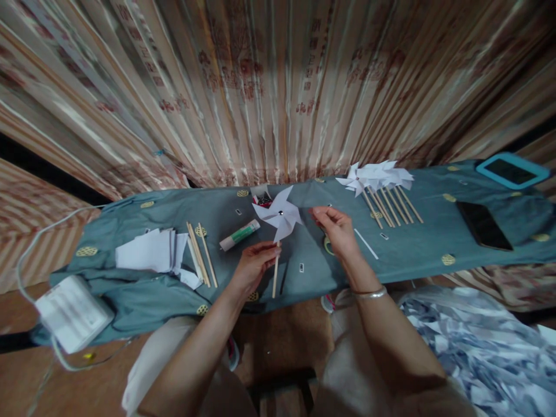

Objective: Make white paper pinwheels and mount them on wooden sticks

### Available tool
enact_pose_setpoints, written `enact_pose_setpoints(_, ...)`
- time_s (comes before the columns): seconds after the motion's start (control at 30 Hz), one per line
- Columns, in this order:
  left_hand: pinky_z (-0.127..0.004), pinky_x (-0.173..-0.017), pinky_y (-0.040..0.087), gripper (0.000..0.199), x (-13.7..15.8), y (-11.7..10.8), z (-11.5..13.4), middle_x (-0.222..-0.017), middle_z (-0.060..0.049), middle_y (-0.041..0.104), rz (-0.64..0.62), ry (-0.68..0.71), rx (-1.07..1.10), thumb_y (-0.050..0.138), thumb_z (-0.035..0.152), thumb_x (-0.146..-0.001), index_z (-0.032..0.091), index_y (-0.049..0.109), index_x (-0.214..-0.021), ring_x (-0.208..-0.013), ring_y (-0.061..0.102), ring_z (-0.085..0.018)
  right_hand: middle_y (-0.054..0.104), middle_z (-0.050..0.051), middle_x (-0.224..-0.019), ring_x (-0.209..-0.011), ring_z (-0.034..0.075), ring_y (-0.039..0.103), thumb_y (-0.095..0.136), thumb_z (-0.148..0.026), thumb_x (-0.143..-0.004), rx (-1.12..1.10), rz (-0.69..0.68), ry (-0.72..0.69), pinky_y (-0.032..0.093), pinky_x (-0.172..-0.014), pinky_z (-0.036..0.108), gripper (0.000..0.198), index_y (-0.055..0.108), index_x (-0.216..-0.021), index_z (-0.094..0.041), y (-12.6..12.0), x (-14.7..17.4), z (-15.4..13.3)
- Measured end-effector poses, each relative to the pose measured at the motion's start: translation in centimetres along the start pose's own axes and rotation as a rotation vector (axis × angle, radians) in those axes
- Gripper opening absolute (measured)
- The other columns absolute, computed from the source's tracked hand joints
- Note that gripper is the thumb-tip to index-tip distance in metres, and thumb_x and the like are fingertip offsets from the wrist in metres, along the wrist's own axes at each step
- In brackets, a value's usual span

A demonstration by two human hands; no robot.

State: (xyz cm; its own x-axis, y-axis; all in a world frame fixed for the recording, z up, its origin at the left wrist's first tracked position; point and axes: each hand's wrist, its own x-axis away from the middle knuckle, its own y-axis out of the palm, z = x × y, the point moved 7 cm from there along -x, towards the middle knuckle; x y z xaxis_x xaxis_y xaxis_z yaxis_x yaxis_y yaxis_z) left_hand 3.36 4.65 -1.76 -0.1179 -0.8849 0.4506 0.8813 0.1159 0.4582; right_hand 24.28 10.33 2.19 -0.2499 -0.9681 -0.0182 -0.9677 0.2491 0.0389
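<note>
A white paper pinwheel with a dark, shiny pin at its centre stands upright in front of me. My left hand grips its wooden stick just below the paper blades. To the right of the blades is my right hand, apart from them, with thumb and fingers drawn together; whether anything small is between them I cannot make out. A glue stick with a green label lies left of the pinwheel. Behind the blades, a small box with dark and red contents is partly hidden. A roll of tape shows beside my right wrist.
Several pinwheels lie at the back right. Folded white papers and wooden sticks are on the left. A phone, a blue-framed device and a white power strip rest near the ends. A bag of paper pieces stands at lower right.
</note>
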Motion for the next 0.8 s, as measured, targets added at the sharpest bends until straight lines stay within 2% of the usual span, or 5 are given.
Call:
enact_pose_setpoints(0.17,-0.018,-0.061,0.048,0.044,0.3,0.5,-0.4,-0.067,-0.001,0.070,-0.064,-0.053,-0.017,0.097,0.029,-0.039,0.013,0.078,-0.074,-0.059,0.060,-0.006,0.076,0.005,-0.086,-0.079,0.018,0.068,0.085,-0.065,-0.049,-0.219,-0.080,0.202,0.052,-0.070,0.028,0.054,0.074,-0.081,-0.023,1.1,0.0,1.2)
enact_pose_setpoints(0.3,-0.017,-0.059,0.049,0.045,0.5,0.7,-0.6,-0.067,-0.001,0.070,-0.084,-0.085,-0.032,0.098,0.030,-0.037,0.013,0.078,-0.073,-0.057,0.060,-0.006,0.075,0.004,-0.076,-0.068,0.015,0.066,0.081,-0.064,-0.058,-0.246,-0.194,0.289,0.053,-0.063,0.026,0.047,0.073,-0.078,-0.023,2.6,0.4,1.5)
enact_pose_setpoints(0.37,-0.016,-0.059,0.050,0.046,0.5,0.8,-0.7,-0.067,-0.001,0.070,-0.087,-0.099,-0.037,0.098,0.030,-0.036,0.013,0.078,-0.073,-0.057,0.060,-0.006,0.074,0.002,-0.071,-0.064,0.014,0.065,0.081,-0.061,-0.062,-0.271,-0.223,0.312,0.052,-0.062,0.026,0.041,0.072,-0.074,-0.022,3.1,0.6,1.5)
enact_pose_setpoints(0.5,-0.016,-0.059,0.050,0.046,0.6,1.0,-0.7,-0.066,-0.001,0.070,-0.084,-0.103,-0.037,0.098,0.030,-0.035,0.013,0.078,-0.072,-0.057,0.061,-0.006,0.071,-0.001,-0.063,-0.057,0.013,0.061,0.085,-0.054,-0.059,-0.332,-0.227,0.319,0.052,-0.060,0.026,0.038,0.067,-0.064,-0.021,3.8,1.0,1.3)
enact_pose_setpoints(0.8,-0.018,-0.059,0.047,0.043,0.4,0.7,-0.5,-0.067,0.000,0.070,-0.088,-0.050,-0.050,0.097,0.030,-0.039,0.013,0.077,-0.073,-0.058,0.059,-0.006,0.069,-0.003,-0.057,-0.052,0.009,0.058,0.092,-0.044,-0.047,-0.423,-0.223,0.371,0.045,-0.050,0.020,0.037,0.072,-0.064,-0.018,4.1,1.8,0.9)
